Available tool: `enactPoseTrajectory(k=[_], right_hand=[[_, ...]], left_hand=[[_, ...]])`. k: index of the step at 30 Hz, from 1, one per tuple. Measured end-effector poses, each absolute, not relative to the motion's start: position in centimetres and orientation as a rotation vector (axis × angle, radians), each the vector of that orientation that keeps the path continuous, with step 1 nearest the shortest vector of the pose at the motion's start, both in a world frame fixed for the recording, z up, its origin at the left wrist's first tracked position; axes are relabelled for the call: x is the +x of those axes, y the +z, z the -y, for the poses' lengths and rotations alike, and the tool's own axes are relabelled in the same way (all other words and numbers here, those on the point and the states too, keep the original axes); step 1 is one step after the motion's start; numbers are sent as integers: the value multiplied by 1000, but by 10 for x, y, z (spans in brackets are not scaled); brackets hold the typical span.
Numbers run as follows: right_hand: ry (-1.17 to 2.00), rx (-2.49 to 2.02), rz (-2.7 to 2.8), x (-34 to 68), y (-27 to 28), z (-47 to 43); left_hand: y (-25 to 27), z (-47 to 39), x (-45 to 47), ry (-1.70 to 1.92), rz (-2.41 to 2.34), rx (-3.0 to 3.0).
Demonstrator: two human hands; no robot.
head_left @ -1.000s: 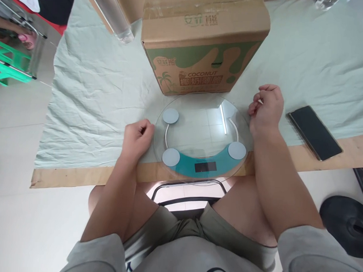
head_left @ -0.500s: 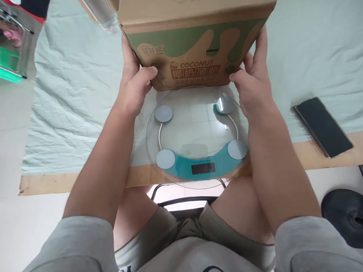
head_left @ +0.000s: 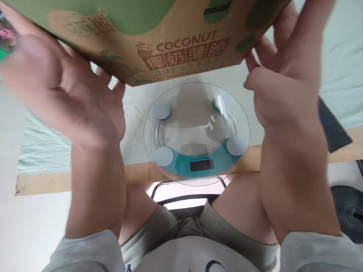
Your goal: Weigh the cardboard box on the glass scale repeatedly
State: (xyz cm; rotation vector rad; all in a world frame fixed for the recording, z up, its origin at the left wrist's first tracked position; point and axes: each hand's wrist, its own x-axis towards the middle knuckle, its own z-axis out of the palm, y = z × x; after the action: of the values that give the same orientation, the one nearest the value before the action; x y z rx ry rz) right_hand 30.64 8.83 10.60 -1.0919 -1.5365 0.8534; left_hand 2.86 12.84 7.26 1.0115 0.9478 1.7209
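A cardboard box printed in green and brown with the word COCONUT is held up close to the camera, its top cut off by the frame. My left hand supports its left side, fingers partly hidden behind and under it. On the right edge, my right hand grips the box with the fingers bent against its side. Below the box, a round glass scale with a teal display strip and round silvery pads lies at the table's near edge. Its display looks dark.
A black phone lies on the table to the right, partly covered by my right forearm. Pale green cloth covers the table, with a brown strip along its near edge. A black round base stands on the floor at right.
The box has risen toward the camera, off the area behind the scale, and looks much larger. Both hands have come up with it, and my left hand has turned palm-up.
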Motion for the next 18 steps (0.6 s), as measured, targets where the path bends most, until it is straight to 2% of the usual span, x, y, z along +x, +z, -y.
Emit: enactPoseTrajectory(k=[5, 12, 18], right_hand=[[785, -1052, 1627, 310, 122, -28], [910, -1011, 1597, 331, 69, 31], [981, -1143, 1481, 340, 44, 64]], left_hand=[[98, -57, 30, 1554, -866, 1296], [71, 31, 30, 1402, -947, 1335], [51, 55, 46, 1375, -923, 1313]])
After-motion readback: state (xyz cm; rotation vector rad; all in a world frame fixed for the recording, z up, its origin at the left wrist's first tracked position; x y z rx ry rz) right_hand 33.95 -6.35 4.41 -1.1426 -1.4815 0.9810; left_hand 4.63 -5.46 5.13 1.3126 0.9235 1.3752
